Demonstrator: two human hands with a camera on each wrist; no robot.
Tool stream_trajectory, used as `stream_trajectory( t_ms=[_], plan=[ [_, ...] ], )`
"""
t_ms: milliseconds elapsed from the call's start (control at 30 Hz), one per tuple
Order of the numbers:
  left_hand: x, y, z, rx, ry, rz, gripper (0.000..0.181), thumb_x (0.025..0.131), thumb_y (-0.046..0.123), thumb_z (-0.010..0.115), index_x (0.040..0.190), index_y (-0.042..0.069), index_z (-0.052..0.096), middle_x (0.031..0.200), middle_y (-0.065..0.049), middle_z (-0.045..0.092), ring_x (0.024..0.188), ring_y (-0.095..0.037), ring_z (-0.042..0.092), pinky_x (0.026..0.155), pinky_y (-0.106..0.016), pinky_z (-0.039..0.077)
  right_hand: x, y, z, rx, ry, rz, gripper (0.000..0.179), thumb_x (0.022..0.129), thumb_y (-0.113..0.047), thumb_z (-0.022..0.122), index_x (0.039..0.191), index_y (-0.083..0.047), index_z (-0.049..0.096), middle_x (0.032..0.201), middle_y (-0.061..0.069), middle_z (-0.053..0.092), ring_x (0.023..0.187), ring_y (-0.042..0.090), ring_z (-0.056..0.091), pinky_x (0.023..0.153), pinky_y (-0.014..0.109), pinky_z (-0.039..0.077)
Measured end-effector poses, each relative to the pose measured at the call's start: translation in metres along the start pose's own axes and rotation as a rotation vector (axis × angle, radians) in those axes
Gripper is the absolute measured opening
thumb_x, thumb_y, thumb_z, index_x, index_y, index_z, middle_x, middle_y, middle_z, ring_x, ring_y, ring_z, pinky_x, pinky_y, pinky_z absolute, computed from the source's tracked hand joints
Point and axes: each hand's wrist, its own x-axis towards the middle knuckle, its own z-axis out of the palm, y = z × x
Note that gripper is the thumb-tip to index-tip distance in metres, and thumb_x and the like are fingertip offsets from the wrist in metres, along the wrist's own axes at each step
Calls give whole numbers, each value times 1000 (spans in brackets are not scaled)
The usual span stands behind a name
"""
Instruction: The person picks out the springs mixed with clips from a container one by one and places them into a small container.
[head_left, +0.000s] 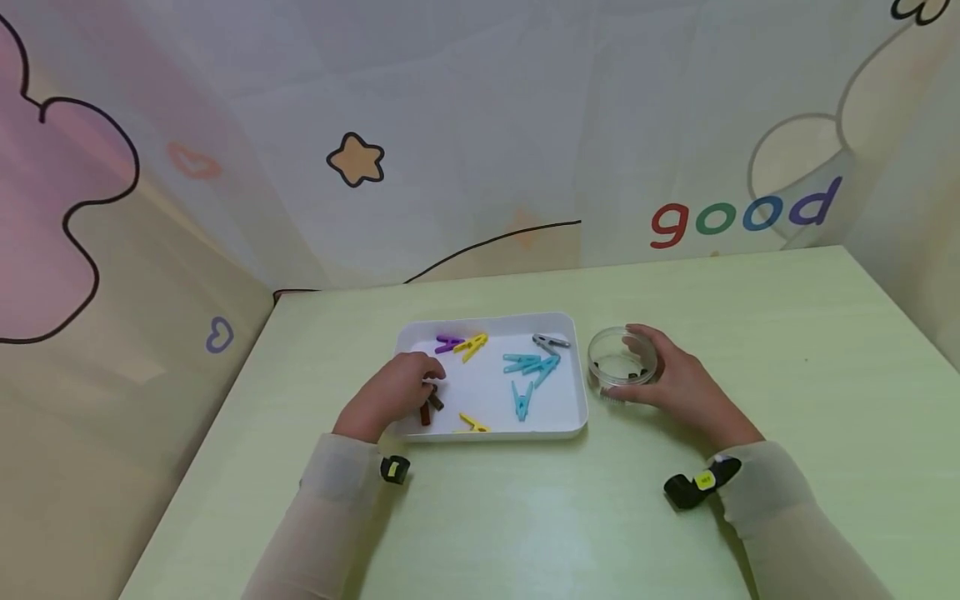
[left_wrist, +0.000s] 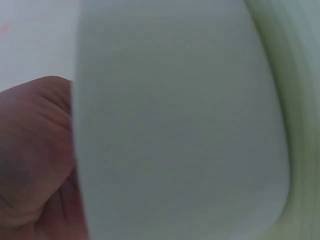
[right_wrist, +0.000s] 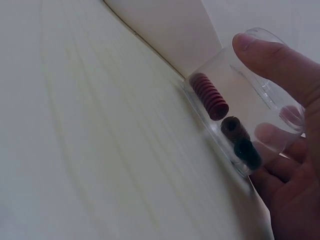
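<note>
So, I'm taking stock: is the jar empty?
No, the right wrist view shows a red ribbed piece and two darker pieces inside the jar.

Cartoon-printed hangings (head_left: 465,108) with a star (head_left: 356,160) and the word "good" (head_left: 746,215) border a pale-green surface (head_left: 540,517), booth-style; exact premises unclear.

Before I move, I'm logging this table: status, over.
Left hand at dark pieces in white tray, grip unclear. Right hand holds clear container, three small cylinders inside. Clothespins share tray.
</note>
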Motion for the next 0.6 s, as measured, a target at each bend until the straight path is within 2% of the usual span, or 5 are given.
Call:
stream_trajectory(
  t_ms=[133,267,500,600],
  plan=[
    [2,-3,3,-58,-25,1,25,90,4,46,108,6,62,99,-6,58,52,-11,62,91,-36,44,0,0,0,-5,5,-7,106,61,-63,71,144,-34,12,148,7,29,133,38,28,97,62,32],
    [3,-4,6,-65,-19,12,25,90,3,43,106,6,62,94,-5,58,50,-10,61,92,-36,44,1,1,0,-2,6,-9,107,61,-64,70,144,-35,10,148,5,29,133,37,28,97,62,32],
    [7,-4,7,-47,-22,-4,24,90,5,44,106,6,63,96,-6,58,49,-9,61,95,-36,43,1,1,-1,0,0,-5,108,60,-65,70,144,-35,11,149,7,28,133,38,28,97,63,31],
    [9,-5,7,-19,-22,-12,21,90,6,47,102,7,64,96,-5,59,56,-9,61,91,-35,44,1,1,0,1,-2,0,107,59,-66,70,144,-35,12,149,7,28,133,38,28,98,63,30]
  ],
)
